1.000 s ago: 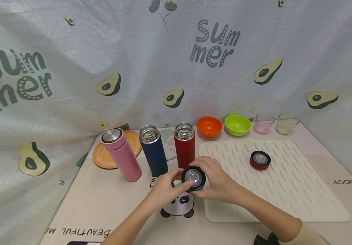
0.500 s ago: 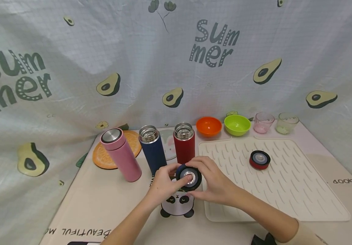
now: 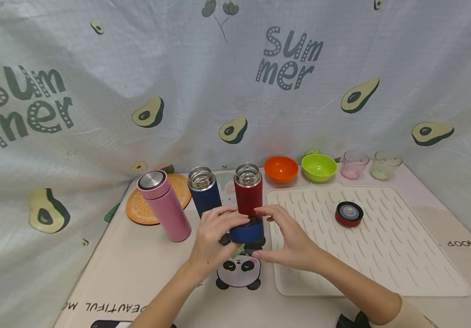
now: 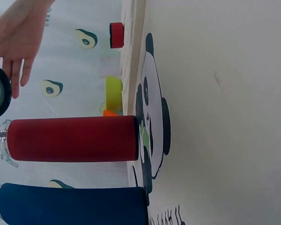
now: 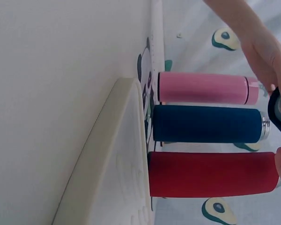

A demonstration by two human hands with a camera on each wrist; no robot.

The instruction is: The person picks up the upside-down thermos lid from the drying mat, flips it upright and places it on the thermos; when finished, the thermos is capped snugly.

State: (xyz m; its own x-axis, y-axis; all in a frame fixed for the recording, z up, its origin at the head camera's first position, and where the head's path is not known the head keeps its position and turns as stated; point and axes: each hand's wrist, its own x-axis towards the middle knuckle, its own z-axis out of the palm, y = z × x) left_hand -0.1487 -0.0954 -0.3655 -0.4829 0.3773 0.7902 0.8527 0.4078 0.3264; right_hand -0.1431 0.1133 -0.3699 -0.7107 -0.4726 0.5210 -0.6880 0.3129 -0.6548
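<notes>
My left hand (image 3: pixel 212 234) pinches a blue bottle lid (image 3: pixel 247 233), its blue side wall towards me in the head view. Its grey inner face shows in the right wrist view, where the lid (image 5: pixel 277 112) sits between the left thumb and fingers. Beside the lid, my right hand (image 3: pixel 290 241) has its fingers and thumb spread apart, gripping nothing. Behind the hands stand an uncapped red bottle (image 3: pixel 248 196) and an uncapped dark blue bottle (image 3: pixel 207 196). Further left, a pink bottle (image 3: pixel 166 209) wears its lid.
A red lid (image 3: pixel 349 214) lies inner side up on the cream drying mat (image 3: pixel 383 264) at right. Along the back are an orange bowl (image 3: pixel 281 169), a green bowl (image 3: pixel 319 167), a pink glass (image 3: pixel 354 165) and a greenish glass (image 3: pixel 385 165). An orange-slice mat (image 3: pixel 139 209) lies behind the pink bottle.
The blue lid has been tipped over in the left hand, so its side shows instead of its inner face. The right hand has let go, its fingers now spread beside it.
</notes>
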